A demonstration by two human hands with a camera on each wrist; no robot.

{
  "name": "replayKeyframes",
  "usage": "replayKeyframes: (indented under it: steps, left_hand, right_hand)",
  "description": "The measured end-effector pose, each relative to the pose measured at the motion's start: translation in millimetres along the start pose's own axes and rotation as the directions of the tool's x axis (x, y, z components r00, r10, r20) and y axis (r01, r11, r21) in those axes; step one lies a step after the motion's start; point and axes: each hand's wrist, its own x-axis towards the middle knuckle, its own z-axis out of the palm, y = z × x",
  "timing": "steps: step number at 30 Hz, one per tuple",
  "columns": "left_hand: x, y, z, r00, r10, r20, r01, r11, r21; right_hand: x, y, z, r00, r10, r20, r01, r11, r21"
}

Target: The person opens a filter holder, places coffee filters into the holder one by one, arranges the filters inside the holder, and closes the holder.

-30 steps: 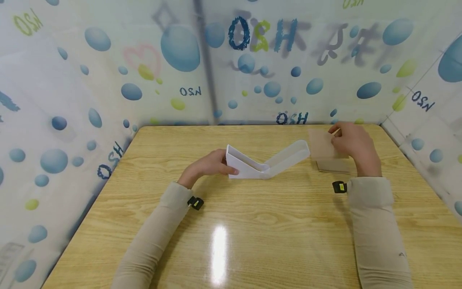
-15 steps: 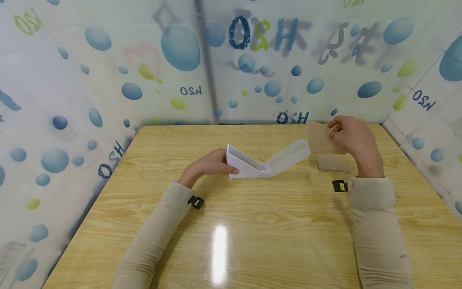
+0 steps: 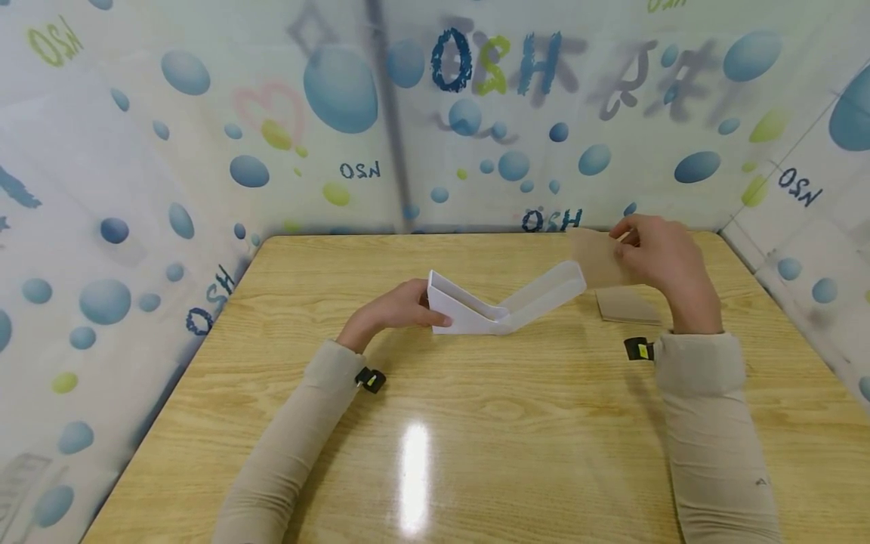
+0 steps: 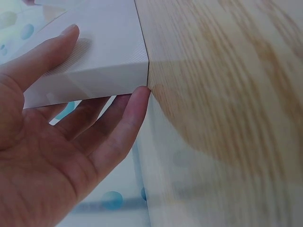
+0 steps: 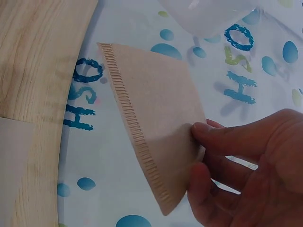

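Note:
My left hand (image 3: 397, 306) holds a white box (image 3: 462, 313) with a sloping open top, standing on the table. In the left wrist view the thumb lies on one broad face of the box (image 4: 106, 40) and the fingers are at its end. A clear lid (image 3: 547, 296) is hinged back to the right. At the table's back right, my right hand (image 3: 669, 257) pinches a brown paper coffee filter (image 3: 598, 259) above the surface. Its crimped seam shows in the right wrist view, where thumb and fingers grip the edge of the filter (image 5: 154, 99).
More brown coffee filters (image 3: 627, 307) lie on the wooden table (image 3: 516, 423) below the right hand. A patterned curtain (image 3: 469, 166) hangs right behind the table's back edge, with others along both sides.
My right hand has lifted the coffee filter up off the filters on the table and shifted it slightly left, towards the lid. The left hand and the box have stayed in place.

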Motion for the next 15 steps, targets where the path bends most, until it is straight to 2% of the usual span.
replayKeyframes:
  steps: [15]
  left_hand:
    - [0.5, -0.1, -0.1, 1.0, -0.012, 0.0, 0.012, 1.0, 0.0]
  right_hand:
    - [-3.5, -4.0, -2.9, 0.999, -0.04, -0.037, 0.041, 0.999, 0.022]
